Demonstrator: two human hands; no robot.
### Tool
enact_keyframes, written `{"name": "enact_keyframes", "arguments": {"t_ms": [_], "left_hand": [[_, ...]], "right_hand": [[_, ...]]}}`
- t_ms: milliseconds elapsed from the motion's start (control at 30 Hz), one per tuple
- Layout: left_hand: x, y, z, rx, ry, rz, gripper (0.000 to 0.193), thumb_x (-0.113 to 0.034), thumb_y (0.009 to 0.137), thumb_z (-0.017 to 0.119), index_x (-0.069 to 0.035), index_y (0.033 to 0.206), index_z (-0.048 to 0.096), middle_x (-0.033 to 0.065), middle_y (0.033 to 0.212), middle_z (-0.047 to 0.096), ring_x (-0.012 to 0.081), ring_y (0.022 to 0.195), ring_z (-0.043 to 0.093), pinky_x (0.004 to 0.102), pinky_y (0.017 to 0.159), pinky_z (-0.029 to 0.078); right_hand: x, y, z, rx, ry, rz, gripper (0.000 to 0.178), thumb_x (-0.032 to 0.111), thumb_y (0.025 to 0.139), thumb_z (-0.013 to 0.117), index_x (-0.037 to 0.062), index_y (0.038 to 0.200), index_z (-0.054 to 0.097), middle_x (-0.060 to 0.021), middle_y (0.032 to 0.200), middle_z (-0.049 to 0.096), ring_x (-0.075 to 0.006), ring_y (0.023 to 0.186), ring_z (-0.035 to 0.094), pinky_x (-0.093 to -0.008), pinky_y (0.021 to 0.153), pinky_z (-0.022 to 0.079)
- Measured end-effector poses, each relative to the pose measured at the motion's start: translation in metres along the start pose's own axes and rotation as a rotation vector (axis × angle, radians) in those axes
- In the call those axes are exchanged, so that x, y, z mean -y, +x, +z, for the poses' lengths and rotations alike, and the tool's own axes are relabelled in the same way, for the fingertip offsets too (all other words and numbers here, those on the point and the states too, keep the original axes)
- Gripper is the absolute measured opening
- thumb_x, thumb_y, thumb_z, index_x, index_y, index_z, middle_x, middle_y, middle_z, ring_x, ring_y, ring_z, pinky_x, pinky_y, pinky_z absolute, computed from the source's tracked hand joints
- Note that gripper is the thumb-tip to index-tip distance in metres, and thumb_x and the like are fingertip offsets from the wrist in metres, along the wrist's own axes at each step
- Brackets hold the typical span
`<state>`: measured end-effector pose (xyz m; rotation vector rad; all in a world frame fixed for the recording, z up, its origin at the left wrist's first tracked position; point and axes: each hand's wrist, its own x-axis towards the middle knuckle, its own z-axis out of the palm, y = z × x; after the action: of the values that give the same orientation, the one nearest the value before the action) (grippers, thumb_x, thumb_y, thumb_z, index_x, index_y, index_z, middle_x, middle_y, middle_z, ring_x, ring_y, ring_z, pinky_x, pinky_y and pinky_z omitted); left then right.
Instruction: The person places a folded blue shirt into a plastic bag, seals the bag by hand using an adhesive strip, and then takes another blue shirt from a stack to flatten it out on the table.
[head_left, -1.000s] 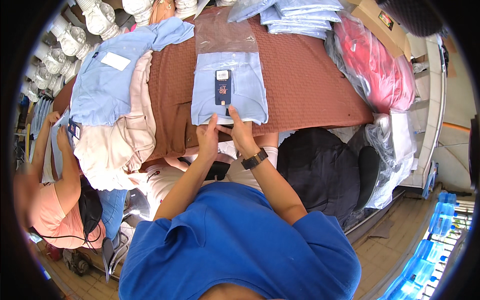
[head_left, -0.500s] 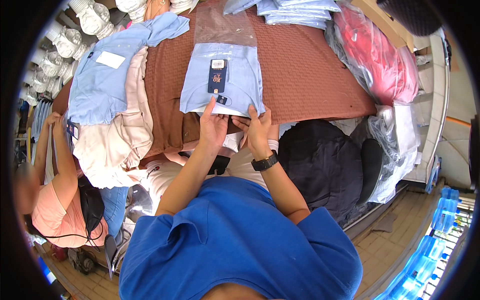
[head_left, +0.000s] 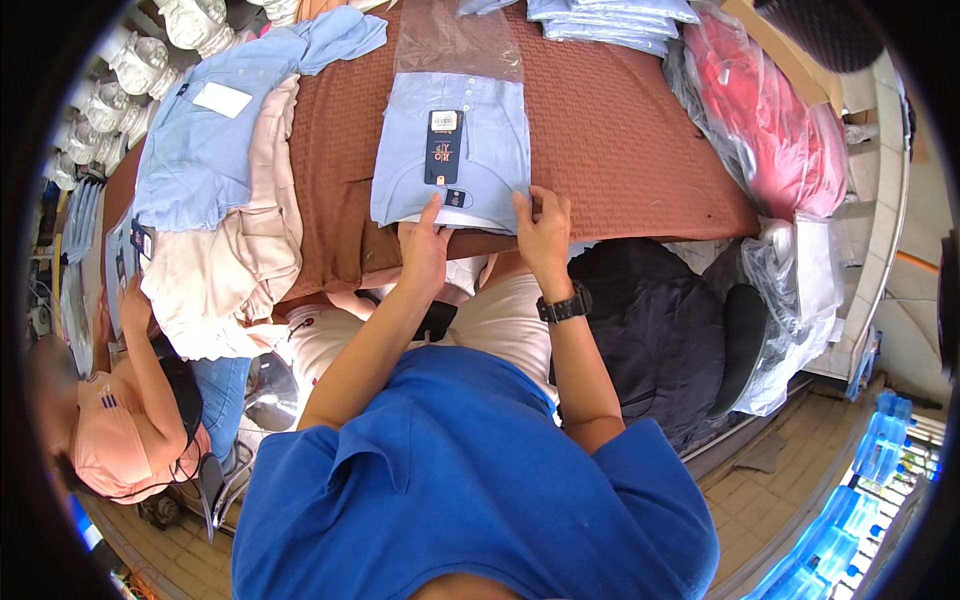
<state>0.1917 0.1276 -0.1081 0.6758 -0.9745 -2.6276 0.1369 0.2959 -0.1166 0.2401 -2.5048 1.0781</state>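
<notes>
A folded light-blue shirt (head_left: 402, 150) lies on the brown-covered table in a clear plastic bag (head_left: 458, 45), whose flat end stretches past it on the far side. A dark hang tag (head_left: 441, 150) with a pale label rests on its front. My left hand (head_left: 423, 255) grips the near edge, thumb on top and fingers tucked beneath, out of sight. At the near right corner, my right hand (head_left: 546, 235) pinches the side edge between thumb and bent fingers. A dark watch circles my right wrist.
Left of the shirt, another blue shirt (head_left: 205, 150) and cream garments (head_left: 225, 285) hang over the table. Bagged blue shirts (head_left: 605, 22) are stacked at the far side, bagged red garments (head_left: 755, 110) at right. A black-covered bundle (head_left: 650, 330) stands below. A co-worker (head_left: 135, 430) handles clothing at left.
My right hand has moved right, from the shirt's near edge to its right corner. My left hand keeps its hold. The co-worker's arms have come lower.
</notes>
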Motion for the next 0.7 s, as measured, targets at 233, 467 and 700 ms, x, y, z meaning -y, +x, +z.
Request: {"name": "enact_keyframes", "arguments": {"t_ms": [233,467,700], "left_hand": [[-0.002,0.008,0.02,-0.079,-0.088,0.015,0.033,-0.009,0.094,0.068,-0.001,0.124,0.055,0.0109,0.121,0.063,0.0223,0.115,0.061,0.0413,0.101,0.052],[-0.016,0.033,0.011,0.065,-0.301,-0.22,0.032,-0.012,0.089,0.072,-0.001,0.116,0.06,0.0085,0.113,0.066,0.0226,0.109,0.061,0.0407,0.101,0.048],[-0.006,0.036,0.014,0.197,-0.07,-0.15,0.036,-0.026,0.096,0.066,-0.007,0.125,0.058,0.0053,0.121,0.065,0.0216,0.113,0.06,0.0435,0.101,0.046]], "right_hand": [[0.016,0.027,0.011,0.228,0.265,0.347,0.029,0.019,0.091,0.073,-0.0048,0.105,0.064,-0.02,0.083,0.071,-0.0287,0.071,0.068,-0.0404,0.067,0.053],[0.013,0.017,0.02,0.284,0.689,0.531,0.028,0.014,0.093,0.073,-0.0062,0.109,0.061,-0.0094,0.09,0.07,-0.0118,0.078,0.063,-0.0259,0.067,0.049],[0.021,0.015,0.023,0.24,0.613,0.517,0.024,0.013,0.091,0.073,-0.0047,0.105,0.064,-0.0088,0.084,0.069,-0.0123,0.074,0.062,-0.029,0.065,0.05]]}}
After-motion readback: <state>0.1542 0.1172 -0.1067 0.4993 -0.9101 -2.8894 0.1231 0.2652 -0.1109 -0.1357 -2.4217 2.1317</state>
